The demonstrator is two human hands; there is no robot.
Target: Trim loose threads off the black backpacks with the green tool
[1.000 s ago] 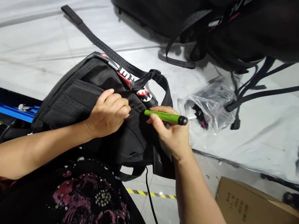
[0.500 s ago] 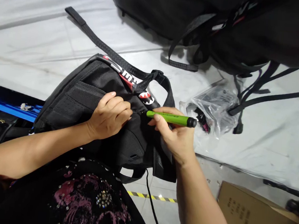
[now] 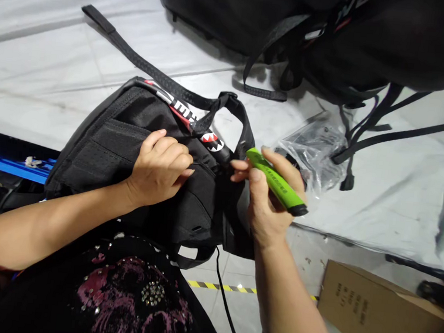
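Note:
A black backpack (image 3: 123, 106) lies before me at the table's near edge, with a red-and-white printed trim and a loose webbing strap (image 3: 145, 65) stretching away to the upper left. My left hand (image 3: 161, 171) rests on its panel, fingers curled and thumb pressed in; whatever they pinch is hidden. In my right hand (image 3: 269, 221) is a green pen-shaped tool (image 3: 271, 179) with a black end, gripped between thumb and fingers. The tool sits above the bag's right side, its front end tilted up and left, apart from my left hand.
Larger black bags (image 3: 236, 16) with dangling straps fill the back of the white-covered table (image 3: 30, 80). A clear plastic bag (image 3: 321, 150) with dark contents lies right of my hand. On the floor at lower right stands a cardboard box (image 3: 376, 312). A blue edge (image 3: 6, 159) shows at left.
My right hand has drawn the green tool away from my left hand, to the right, and its front end has tipped upward. The left hand keeps its place on the backpack.

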